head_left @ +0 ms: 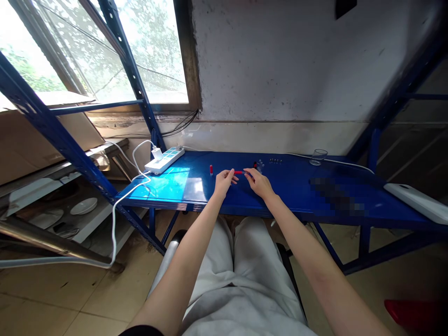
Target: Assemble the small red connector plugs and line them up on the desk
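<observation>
Over the blue tabletop, a thin red pen-like stick (238, 172) is held level between my two hands; its exact kind is too small to tell. My left hand (225, 180) pinches its left end. At its greyish right end, the fingers of my right hand (257, 181) are closed on it. A short red piece with a pale lower end (211, 170) stands upright to the left of my left hand. Just beyond my right hand lie a clear plastic piece (260, 164) and a small red and black item (255, 165), partly hidden by it. Several tiny metallic pieces (276, 161) sit in a row behind.
A white power strip (164, 160) with a plugged-in charger lies at the table's left, its cable hanging over the edge. A drinking glass (318, 157) stands at the back right. Farther right are a blurred dark object (332, 193) and a white flat case (416, 201). Blue uprights flank the table.
</observation>
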### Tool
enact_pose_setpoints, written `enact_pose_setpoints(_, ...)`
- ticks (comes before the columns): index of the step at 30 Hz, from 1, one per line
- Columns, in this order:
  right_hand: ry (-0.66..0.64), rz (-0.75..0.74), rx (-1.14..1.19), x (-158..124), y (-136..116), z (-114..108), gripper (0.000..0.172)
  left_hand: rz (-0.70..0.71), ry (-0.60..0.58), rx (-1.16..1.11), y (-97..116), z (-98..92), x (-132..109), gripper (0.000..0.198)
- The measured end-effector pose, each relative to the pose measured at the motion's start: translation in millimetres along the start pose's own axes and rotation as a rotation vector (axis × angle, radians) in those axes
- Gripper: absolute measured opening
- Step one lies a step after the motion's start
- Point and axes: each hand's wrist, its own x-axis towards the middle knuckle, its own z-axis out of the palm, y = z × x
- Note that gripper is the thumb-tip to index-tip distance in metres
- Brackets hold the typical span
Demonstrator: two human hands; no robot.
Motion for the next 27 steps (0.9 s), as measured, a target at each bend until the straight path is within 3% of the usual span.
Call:
enact_pose_setpoints(6, -0.067, -0.025, -0.058, 0, -2, 0, 0.039, 0.014, -0.01, 0.016, 5, 0.0, -3, 0.043)
enact_pose_setpoints(15, -0.061, -0.055, -0.066, -1, 3, 5, 0.036, 0.042, -0.153, 0.019, 6, 2.4, -3, 0.031)
enact_pose_setpoints(21, -0.064, -0.016, -0.121, 0, 4, 4, 0.033, 0.109, -0.062, 0.057, 0, -0.2, -1, 0.034)
enact_pose_setpoints(27, 0.015, 0.039, -0.086, 0, 5, -1, 0.03, 0.105, 0.031, 0.063, -1, -0.2, -1, 0.032)
